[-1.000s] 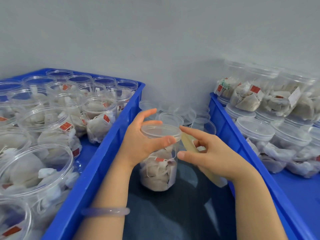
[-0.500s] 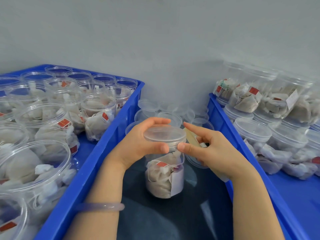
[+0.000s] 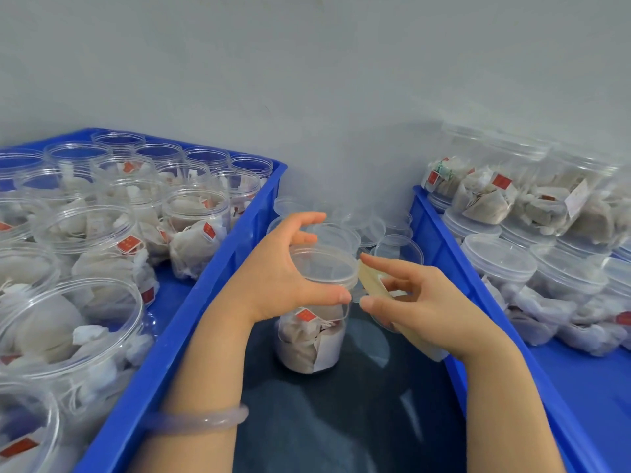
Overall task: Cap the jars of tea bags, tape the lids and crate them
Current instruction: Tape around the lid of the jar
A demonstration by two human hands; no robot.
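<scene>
A clear jar of tea bags point(image 3: 309, 339) stands on the dark surface between two blue crates, with a clear lid point(image 3: 322, 264) on top. My left hand point(image 3: 283, 274) grips the lid's rim, thumb at the front and fingers over the back. My right hand point(image 3: 416, 302) is just right of the lid and holds a tan strip of tape point(image 3: 370, 283) between thumb and fingers, its end touching the lid's right edge.
The left blue crate point(image 3: 191, 322) holds several uncapped jars of tea bags point(image 3: 194, 230). The right blue crate point(image 3: 444, 254) holds several capped jars point(image 3: 498, 264), some stacked. Loose clear lids point(image 3: 396, 247) lie behind the jar by the grey wall.
My left hand has shifted its grip round the lid. My right hand has brought the tape strip up against the lid's right edge. The view has drifted slightly.
</scene>
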